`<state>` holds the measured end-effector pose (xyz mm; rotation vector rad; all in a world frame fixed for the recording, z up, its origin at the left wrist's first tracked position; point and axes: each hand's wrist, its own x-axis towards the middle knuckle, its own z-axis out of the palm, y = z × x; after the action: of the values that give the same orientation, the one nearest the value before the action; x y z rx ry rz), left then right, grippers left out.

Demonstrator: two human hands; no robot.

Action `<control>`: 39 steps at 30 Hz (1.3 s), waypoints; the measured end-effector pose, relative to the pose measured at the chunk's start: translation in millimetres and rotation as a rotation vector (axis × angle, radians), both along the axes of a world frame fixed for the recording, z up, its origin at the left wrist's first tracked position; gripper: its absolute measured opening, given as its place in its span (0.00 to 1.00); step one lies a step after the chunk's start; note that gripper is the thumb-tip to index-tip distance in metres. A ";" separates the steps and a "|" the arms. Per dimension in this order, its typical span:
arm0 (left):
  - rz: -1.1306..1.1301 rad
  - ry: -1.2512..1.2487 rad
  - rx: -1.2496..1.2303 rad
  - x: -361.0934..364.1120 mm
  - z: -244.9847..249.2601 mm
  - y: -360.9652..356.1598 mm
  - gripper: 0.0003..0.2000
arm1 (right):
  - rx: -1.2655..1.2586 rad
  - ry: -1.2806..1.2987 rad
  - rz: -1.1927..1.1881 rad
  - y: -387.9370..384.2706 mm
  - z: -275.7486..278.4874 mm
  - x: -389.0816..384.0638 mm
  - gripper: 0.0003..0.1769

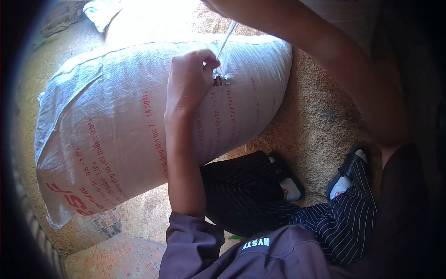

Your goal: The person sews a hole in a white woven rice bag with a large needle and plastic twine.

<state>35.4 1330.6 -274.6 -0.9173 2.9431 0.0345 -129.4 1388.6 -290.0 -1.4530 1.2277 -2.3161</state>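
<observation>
A large white woven sack [125, 111] with red printing lies on its side, bulging full. My left hand [193, 69] is over the sack, with thumb and fingers pinched on a thin whitish plastic strip [226, 41]. Just beneath those fingertips is a small dark hole [218, 81] in the sack's side. From there the strip runs up towards my right hand [223, 5], which the top edge of the picture cuts off. Its fingers are out of sight, so whether it grips the strip's other end cannot be made out.
Golden-brown grain or husk-like material [320, 102] covers the floor around the sack. My sandalled feet [290, 186] stand on it at the right. Brick paving [116, 253] shows at lower left, and a white plastic bag [100, 14] lies at upper left.
</observation>
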 end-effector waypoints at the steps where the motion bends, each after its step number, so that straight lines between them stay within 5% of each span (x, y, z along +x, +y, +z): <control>1: 0.003 -0.003 -0.001 0.6 -1.7 -1.2 0.04 | -0.011 -0.081 0.055 1.0 1.6 -0.7 0.17; 4: -0.040 0.121 -0.067 1.9 -8.6 -4.0 0.04 | 0.252 -0.226 0.133 23.1 24.0 -3.4 0.17; 6: -0.011 0.162 0.008 0.4 -13.8 -4.0 0.04 | -0.031 -0.056 0.282 20.9 9.6 -13.5 0.16; 7: -0.016 0.133 0.047 0.7 -11.6 -3.2 0.02 | -0.098 -0.108 0.028 7.6 4.0 -1.8 0.15; 8: -0.016 0.133 0.048 1.1 -7.1 -0.6 0.02 | -0.097 -0.107 0.029 11.3 9.8 -2.0 0.15; 10: 0.006 0.100 0.106 1.2 2.8 2.3 0.03 | 0.292 -0.278 0.049 24.8 22.5 -4.7 0.14; 11: -0.026 0.138 0.099 4.8 2.5 -3.5 0.03 | -0.045 -0.168 0.069 11.3 -4.4 -8.6 0.14; 14: -0.005 0.404 0.172 2.0 4.8 -3.5 0.02 | -0.069 -0.147 0.012 14.6 -5.4 -13.7 0.14; 20: -0.072 0.569 0.577 0.9 24.2 6.8 0.10 | 0.389 -0.129 0.132 41.3 11.1 -19.9 0.14; 24: -0.020 0.665 0.707 -0.2 22.8 11.2 0.16 | 0.274 0.200 -0.152 47.4 -9.1 -8.9 0.15; 26: 0.022 0.690 0.777 2.6 20.0 5.6 0.16 | 0.207 -0.107 0.216 36.4 -16.1 -19.4 0.15; 27: 0.063 0.714 0.845 4.0 19.3 2.8 0.16 | 0.205 -0.104 0.218 45.6 -7.3 -27.7 0.15; 29: 0.111 0.817 0.887 3.8 17.1 0.7 0.15 | 0.190 -0.392 0.832 70.4 13.8 -52.2 0.15; 30: 0.156 0.914 0.932 3.0 16.8 0.5 0.15 | 0.186 -0.385 0.833 68.0 14.0 -42.8 0.15; 32: 0.158 0.982 1.014 0.1 16.0 3.0 0.15 | -0.048 -0.253 0.258 52.1 9.2 -13.0 0.16; 35: 0.121 1.011 1.027 -5.3 16.1 11.7 0.16 | -0.422 -0.258 0.212 17.3 15.7 -8.3 0.16; 39: 0.017 0.921 1.033 -4.3 8.5 3.9 0.11 | -0.307 -0.548 0.299 15.5 38.2 1.1 0.16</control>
<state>31.2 1334.5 -266.2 -0.8142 2.7645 2.2052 -128.3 1404.1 -251.8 -0.8818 0.4931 -2.5064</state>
